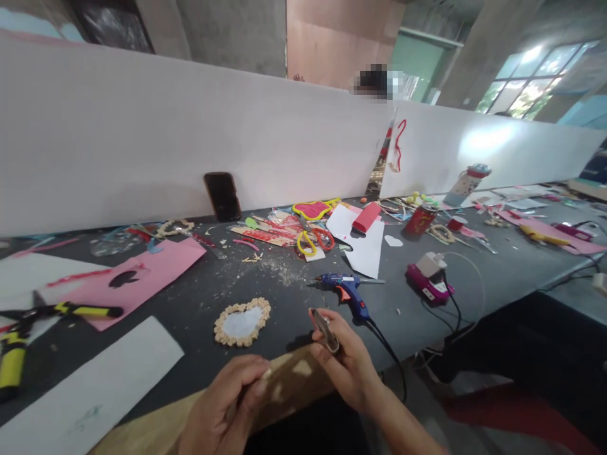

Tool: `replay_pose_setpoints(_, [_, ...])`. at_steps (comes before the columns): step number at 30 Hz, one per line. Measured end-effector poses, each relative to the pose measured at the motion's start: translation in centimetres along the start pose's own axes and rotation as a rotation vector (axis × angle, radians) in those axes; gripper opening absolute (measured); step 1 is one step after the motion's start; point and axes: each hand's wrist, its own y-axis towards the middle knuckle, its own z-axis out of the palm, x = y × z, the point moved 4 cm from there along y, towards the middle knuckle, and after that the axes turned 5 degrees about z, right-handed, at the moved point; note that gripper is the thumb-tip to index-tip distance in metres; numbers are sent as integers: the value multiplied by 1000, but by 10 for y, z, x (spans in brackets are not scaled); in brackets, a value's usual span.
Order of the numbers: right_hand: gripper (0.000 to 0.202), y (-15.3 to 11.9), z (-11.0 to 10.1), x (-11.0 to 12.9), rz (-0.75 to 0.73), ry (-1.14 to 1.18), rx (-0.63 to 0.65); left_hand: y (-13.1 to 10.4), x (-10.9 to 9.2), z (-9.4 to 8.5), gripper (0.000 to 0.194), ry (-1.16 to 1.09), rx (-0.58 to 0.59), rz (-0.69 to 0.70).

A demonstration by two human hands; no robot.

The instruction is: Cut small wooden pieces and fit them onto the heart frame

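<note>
Head camera, received at my distant station; clock directions run from the middle of the view.

Item 1: left hand (227, 392), 7 o'clock; thumb and forefinger together, clamped on a small pale piece (267, 374), whose exact shape I cannot tell.

Item 2: right hand (348, 354), between 5 and 6 o'clock; thumb and fingers clamped on a small brownish tool (325, 330), tilted; I cannot tell its kind. The two hands stand near each other, apart.

Item 3: heart-shaped ornament (241, 322), between 7 and 8 o'clock; white centre, rim of tan nubs; flat on the dark table (284, 313), just beyond the left hand, touched by neither.

Item 4: blue glue gun (348, 294), between 4 and 5 o'clock; on its side just beyond the right hand, nozzle toward 9, cord trailing toward 5.

Item 5: pink sheet (164, 278), between 8 and 9 o'clock, with a dark cut-out.

Item 6: yellow-and-black pliers (90, 310), between 8 and 9 o'clock, at the left margin.

Item 7: white panel (123, 373), 8 o'clock.

Item 8: phone (222, 196), between 9 and 10 o'clock, propped upright against the white partition (190, 126).

Item 9: magenta power strip (429, 287), between 3 and 4 o'clock, white plug fitted
</note>
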Motion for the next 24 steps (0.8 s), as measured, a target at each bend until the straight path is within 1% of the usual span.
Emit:
replay_pose_setpoints(3, [12, 8, 4, 6, -18, 24, 113, 2, 1, -1, 19, -118, 19, 42])
replay_pose_setpoints(5, [12, 11, 5, 13, 38, 87, 155, 2, 2, -4, 21, -153, -9, 1])
replay_pose_setpoints(7, [11, 11, 3, 18, 153, 240, 154, 2, 2, -9, 21, -159, -46, -126])
replay_pose_setpoints(8, [11, 10, 2, 19, 218, 355, 145, 2, 1, -10, 22, -185, -42, -185])
replay_pose_setpoints(9, [11, 8, 1, 20, 275, 486, 163, 3, 0, -11, 23, -225, -21, -240])
replay_pose_setpoints(11, [17, 3, 0, 22, 314, 685, 234, 4, 0, -12, 27, -319, -6, -386])
replay_pose_setpoints(12, [20, 1, -1, 21, 318, 712, 243, 6, 1, -12, 28, -375, -9, -440])
replay_pose_setpoints(13, [19, 0, -4, 19, 316, 675, 223, 7, 2, -13, 28, -428, -24, -472])
replay_pose_setpoints(15, [16, -2, -9, 12, 297, 402, 182, 11, 4, -14, 28, -492, -56, -499])
replay_pose_setpoints(16, [20, -2, -11, 10, 242, 221, 177, 12, 5, -15, 28, -504, -69, -506])
replay_pose_setpoints(17, [26, -2, -12, 10, 156, 45, 180, 14, 6, -15, 28, -512, -75, -513])
replay_pose_setpoints(19, [38, -5, -10, 12, -66, -231, 203, 16, 8, -13, 29, -533, -79, -515])
replay_pose_setpoints(21, [45, -8, -6, 12, -239, -427, 218, 17, 9, -12, 30, -566, -78, -506])
replay_pose_setpoints(22, [46, -10, -4, 11, -291, -503, 222, 18, 9, -11, 30, -580, -80, -501])
replay_pose_setpoints(24, [47, -11, -1, 9, -338, -599, 231, 18, 8, -10, 30, -596, -88, -500])
